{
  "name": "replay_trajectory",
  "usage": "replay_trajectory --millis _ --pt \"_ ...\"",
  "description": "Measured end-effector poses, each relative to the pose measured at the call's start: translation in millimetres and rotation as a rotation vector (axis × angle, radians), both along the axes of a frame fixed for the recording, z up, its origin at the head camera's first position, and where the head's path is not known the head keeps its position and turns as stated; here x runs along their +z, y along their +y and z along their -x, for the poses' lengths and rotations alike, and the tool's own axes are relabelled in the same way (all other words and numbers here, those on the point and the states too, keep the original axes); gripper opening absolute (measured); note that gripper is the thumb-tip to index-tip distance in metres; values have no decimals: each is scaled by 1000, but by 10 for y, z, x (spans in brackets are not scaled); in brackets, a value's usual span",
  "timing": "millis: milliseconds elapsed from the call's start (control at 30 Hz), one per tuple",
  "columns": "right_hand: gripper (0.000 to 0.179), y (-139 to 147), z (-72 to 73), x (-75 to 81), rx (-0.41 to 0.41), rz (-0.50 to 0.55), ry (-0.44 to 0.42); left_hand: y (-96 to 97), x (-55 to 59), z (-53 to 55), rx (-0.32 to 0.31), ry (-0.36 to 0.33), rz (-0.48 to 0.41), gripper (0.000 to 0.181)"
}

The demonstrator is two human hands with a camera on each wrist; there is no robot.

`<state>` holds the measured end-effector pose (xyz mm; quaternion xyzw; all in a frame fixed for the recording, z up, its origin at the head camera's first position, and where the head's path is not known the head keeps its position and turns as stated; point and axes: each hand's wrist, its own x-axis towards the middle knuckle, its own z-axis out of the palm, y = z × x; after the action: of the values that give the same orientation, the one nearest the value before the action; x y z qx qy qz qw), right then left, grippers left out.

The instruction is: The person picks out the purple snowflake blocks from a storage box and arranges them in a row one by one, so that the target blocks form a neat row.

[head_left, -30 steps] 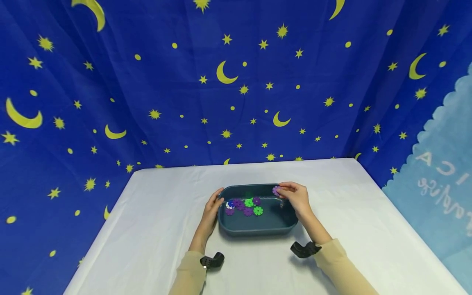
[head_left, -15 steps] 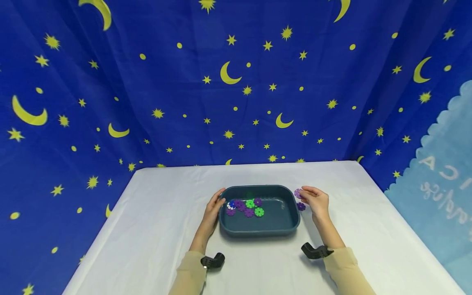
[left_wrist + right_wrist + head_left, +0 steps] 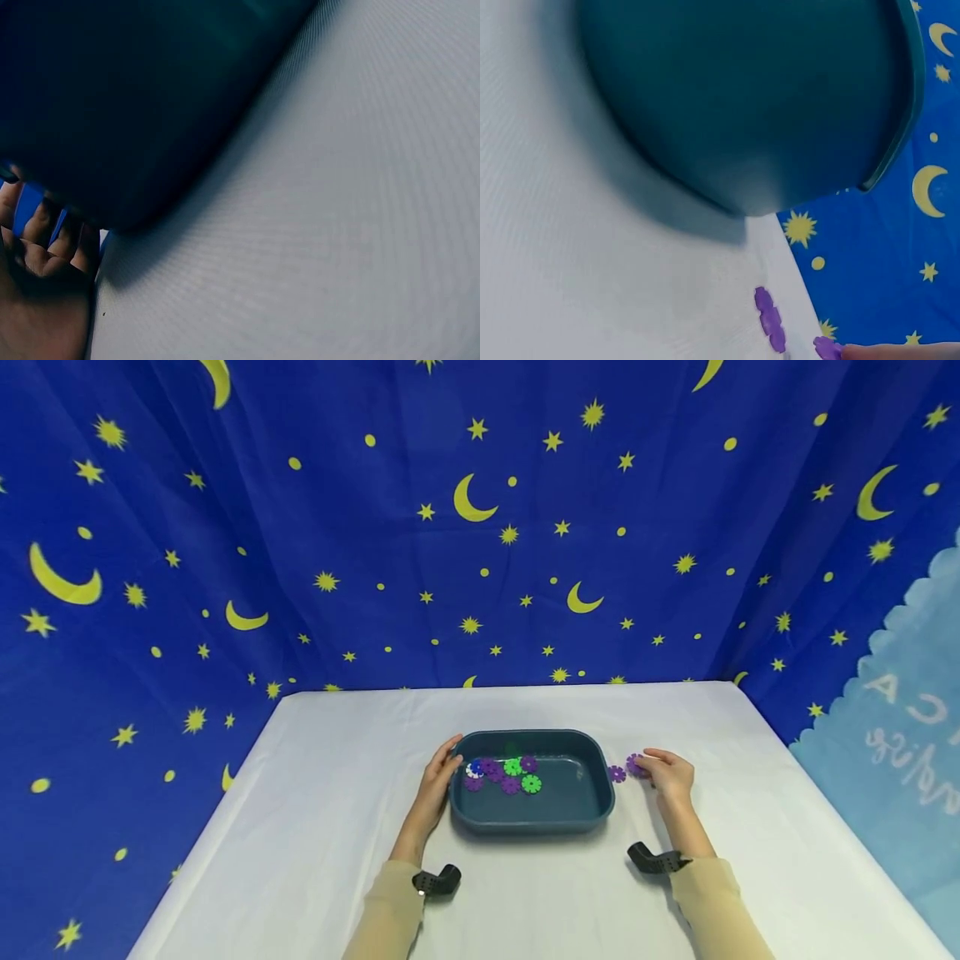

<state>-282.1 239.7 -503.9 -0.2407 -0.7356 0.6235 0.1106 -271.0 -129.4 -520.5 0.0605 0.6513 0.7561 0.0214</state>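
Note:
A dark teal plastic tub point(image 3: 531, 827) stands on the table in the head view. My left hand point(image 3: 435, 785) grips its left end, with the thumb by the rim; in the left wrist view its curled fingers point(image 3: 46, 247) lie against the tub wall. At the right, my right hand point(image 3: 671, 777) pinches a purple snowflake building disc point(image 3: 634, 765) between thumb and fingertips, at the table or just above it. Another purple disc point(image 3: 617, 774) lies between that hand and the tub. Purple discs point(image 3: 511, 785), green discs point(image 3: 531, 784) and a blue-and-white piece point(image 3: 475, 768) lie in the tub's left half.
A white cloth covers the table point(image 3: 360, 760). Behind it hangs a blue curtain point(image 3: 390, 543) with yellow moons and stars. A light blue cloth point(image 3: 892, 760) with white letters hangs at the right. Black wrist cameras point(image 3: 437, 881) sit at both cuffs.
With the purple disc pinched, my right hand has gone from over the tub's back right corner out to the table at its right. My left hand stays on the tub.

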Motion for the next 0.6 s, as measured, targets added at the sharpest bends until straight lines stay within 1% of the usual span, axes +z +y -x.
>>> replay_trajectory --millis 67,167,267,367,533,600 --pt "41 18 10 -1 -4 -14 -1 13 82 -16 -3 -10 -8 48" --pt "41 41 10 -18 3 -54 -21 21 101 -24 -2 -30 -11 46" --pt "41 57 5 -43 16 -106 -40 20 96 -27 -11 -29 2 47" --pt "41 59 4 -70 41 -159 -39 15 88 -26 -13 -18 9 48" --pt "40 49 13 -96 58 -221 1 7 76 -15 -4 -7 11 48" --pt "38 46 12 -96 47 -229 16 2 27 20 -3 -5 6 47"
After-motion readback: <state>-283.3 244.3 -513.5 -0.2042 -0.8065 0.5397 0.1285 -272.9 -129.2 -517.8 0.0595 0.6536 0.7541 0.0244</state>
